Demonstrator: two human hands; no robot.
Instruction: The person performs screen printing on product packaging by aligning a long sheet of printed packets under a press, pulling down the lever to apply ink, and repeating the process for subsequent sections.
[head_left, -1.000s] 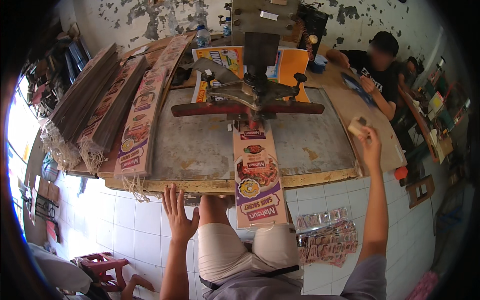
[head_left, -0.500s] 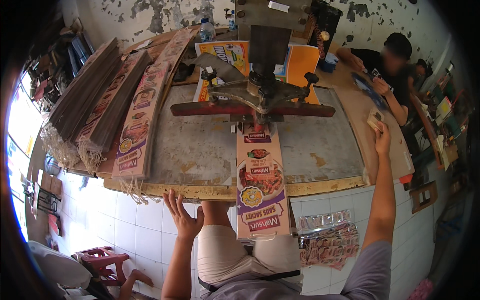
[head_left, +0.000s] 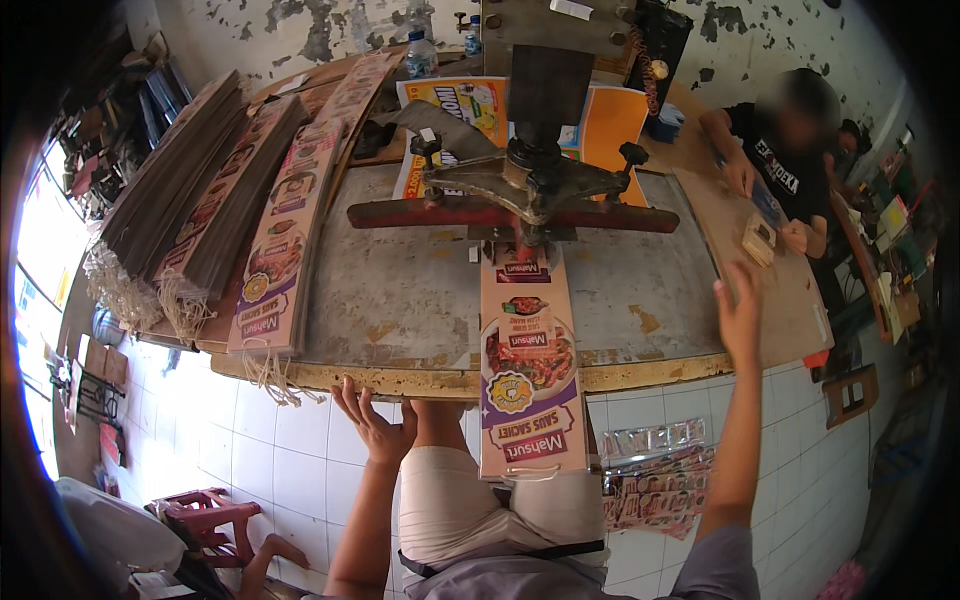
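Observation:
My left hand [head_left: 376, 422] is open at the front edge of the worktable [head_left: 400, 384], fingers spread and nothing in them. Over the table's right side my right hand [head_left: 740, 315] is open too, its fingers stretched out and holding nothing. Just beyond it lies a small tan block [head_left: 759, 240], apart from my fingers. A long printed cardboard strip [head_left: 527, 390] lies under the press head [head_left: 525, 195] in the middle, its near end hanging over the table edge toward my lap. The strip's far end is hidden below the press.
Bundled printed strips [head_left: 268, 255] with strings are stacked at the left. A co-worker [head_left: 785, 170] sits at the far right, hands near the block. Plastic bottles [head_left: 420, 55] stand at the back. More printed pieces [head_left: 660, 480] lie below at the right; a red stool [head_left: 215, 520] is lower left.
My right hand has let go of the tan block and drawn back toward me. The block stays on the table. The co-worker's hands have shifted; my left hand is nearly unmoved.

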